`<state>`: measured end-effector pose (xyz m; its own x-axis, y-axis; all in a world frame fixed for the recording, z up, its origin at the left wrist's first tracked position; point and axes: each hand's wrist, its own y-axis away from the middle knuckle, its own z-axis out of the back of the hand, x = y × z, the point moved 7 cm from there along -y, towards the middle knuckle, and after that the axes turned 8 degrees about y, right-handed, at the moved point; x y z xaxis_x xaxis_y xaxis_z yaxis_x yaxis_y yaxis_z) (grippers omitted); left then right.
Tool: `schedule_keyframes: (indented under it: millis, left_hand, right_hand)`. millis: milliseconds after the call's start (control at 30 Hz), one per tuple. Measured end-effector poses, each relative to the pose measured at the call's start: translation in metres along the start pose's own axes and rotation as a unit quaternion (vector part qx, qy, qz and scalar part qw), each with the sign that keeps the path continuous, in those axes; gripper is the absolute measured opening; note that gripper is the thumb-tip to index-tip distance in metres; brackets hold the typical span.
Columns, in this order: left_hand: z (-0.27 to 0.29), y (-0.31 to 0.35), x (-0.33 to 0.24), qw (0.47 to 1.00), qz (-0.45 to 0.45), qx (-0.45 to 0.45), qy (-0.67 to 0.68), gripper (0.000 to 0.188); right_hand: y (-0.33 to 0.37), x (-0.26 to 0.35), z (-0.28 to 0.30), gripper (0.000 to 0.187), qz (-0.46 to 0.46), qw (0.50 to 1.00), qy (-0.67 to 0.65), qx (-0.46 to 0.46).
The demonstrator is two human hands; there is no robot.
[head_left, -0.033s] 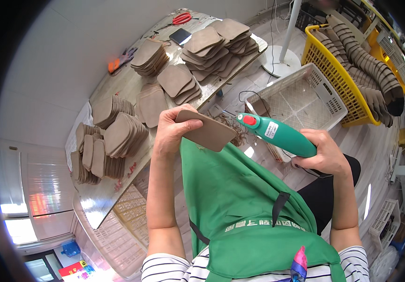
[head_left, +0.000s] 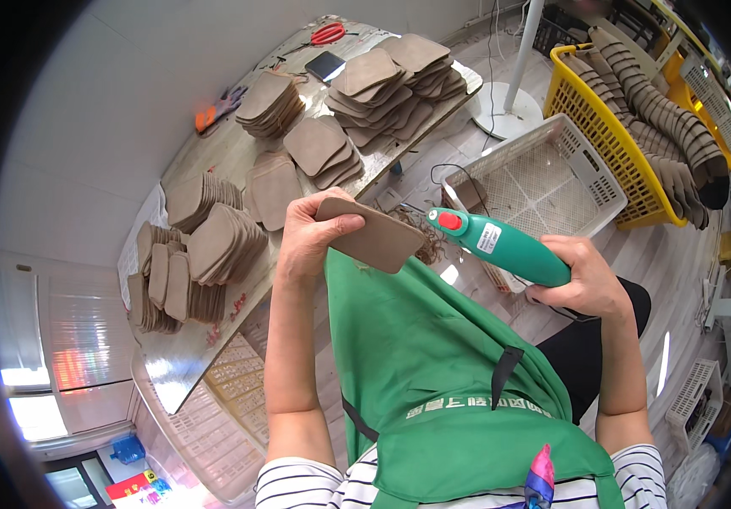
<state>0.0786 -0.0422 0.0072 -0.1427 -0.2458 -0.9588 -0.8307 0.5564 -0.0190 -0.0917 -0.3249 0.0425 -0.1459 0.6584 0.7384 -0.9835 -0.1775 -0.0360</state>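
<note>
My left hand (head_left: pixel 313 231) pinches a flat taupe piece (head_left: pixel 380 238) with rounded corners, thumb on top. The piece looks like suede or thick fabric and tilts above my green apron (head_left: pixel 442 339). My right hand (head_left: pixel 584 276) is wrapped round the rear of a green corded hand tool (head_left: pixel 505 246) with a red button and a thin metal tip. That tip points left, toward the held piece's far edge, and seems apart from it. Stacks of similar taupe pieces (head_left: pixel 228 242) lie on the table beyond my left hand.
Red-handled scissors (head_left: pixel 328 34) and a dark phone-like slab (head_left: pixel 324 66) rest at the table's (head_left: pixel 204 153) far end. Right of the table are a white crate (head_left: pixel 543 178), a yellow basket (head_left: pixel 611 144) full of stacked taupe pieces, and a white pole on a round base (head_left: pixel 505 110).
</note>
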Motion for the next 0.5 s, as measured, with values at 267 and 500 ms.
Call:
schedule_keyframes:
  millis: [267, 500]
  left_hand:
    - [0.035, -0.028, -0.006, 0.996, -0.007, -0.082, -0.036, 0.021]
    - [0.132, -0.142, -0.067, 0.897, -0.049, -0.150, -0.413, 0.047]
  right_hand:
    - [0.003, -0.009, -0.003, 0.024, -0.073, 0.995, -0.057, -0.036]
    - [-0.006, -0.005, -0.012, 0.023, -0.097, 0.990, -0.097, -0.032]
